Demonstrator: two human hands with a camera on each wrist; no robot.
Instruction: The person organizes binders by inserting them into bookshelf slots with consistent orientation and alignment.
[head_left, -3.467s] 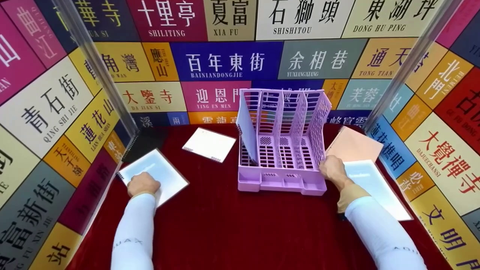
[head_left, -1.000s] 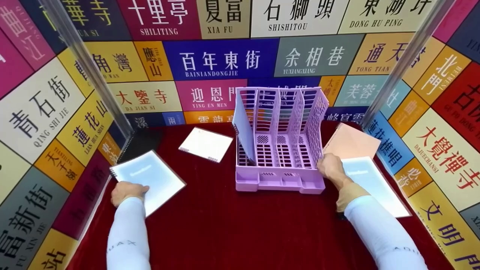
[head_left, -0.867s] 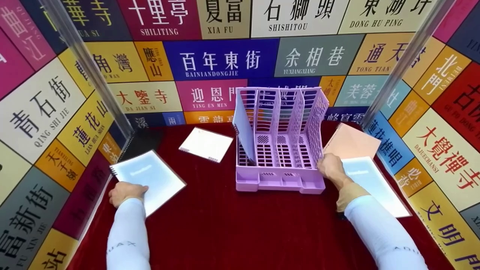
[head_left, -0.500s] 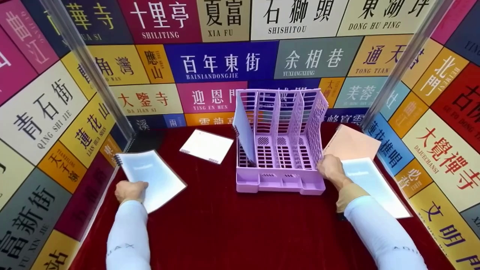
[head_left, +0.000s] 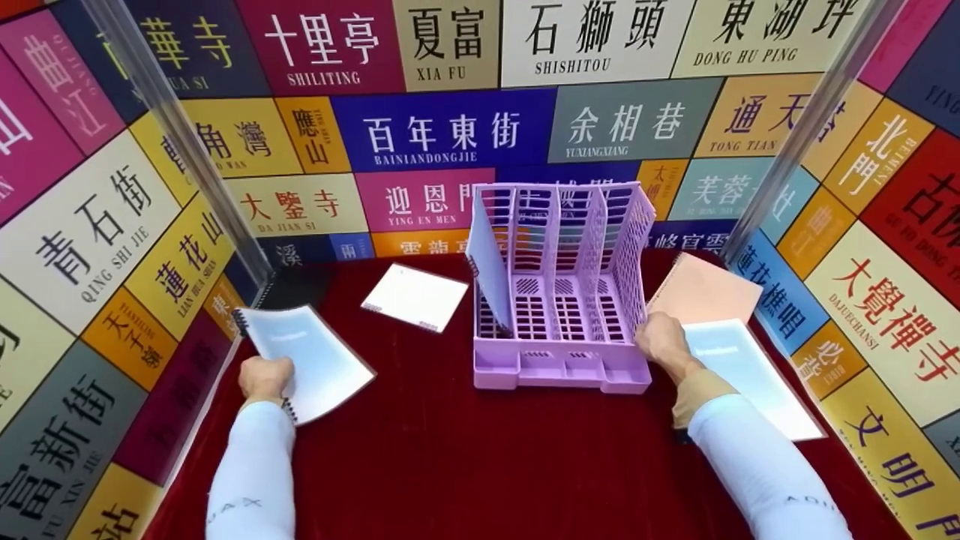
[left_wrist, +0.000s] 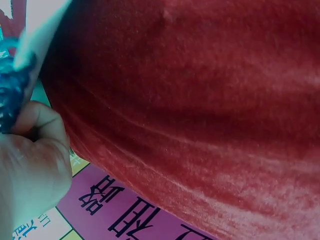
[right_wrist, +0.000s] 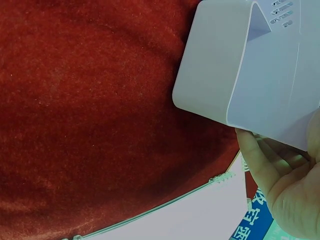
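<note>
Colourful panels (head_left: 442,129) (with Chinese characters) line three sides of a red cloth (head_left: 465,465); shiny posts (head_left: 796,142) mark two corners.

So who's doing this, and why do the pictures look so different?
No robot here, just a person's two bare hands: the left grip and the right grip. The wide picture comes from a camera on their head; the close-up ones come from a camera on each wrist. The left grip holds a pale blue spiral notebook; the right grip holds the side of a purple rack. A darker blue notebook leans in the rack's leftmost slot. On the red cloth lie a black notebook, a white notebook, a peach notebook and another pale notebook.
</note>
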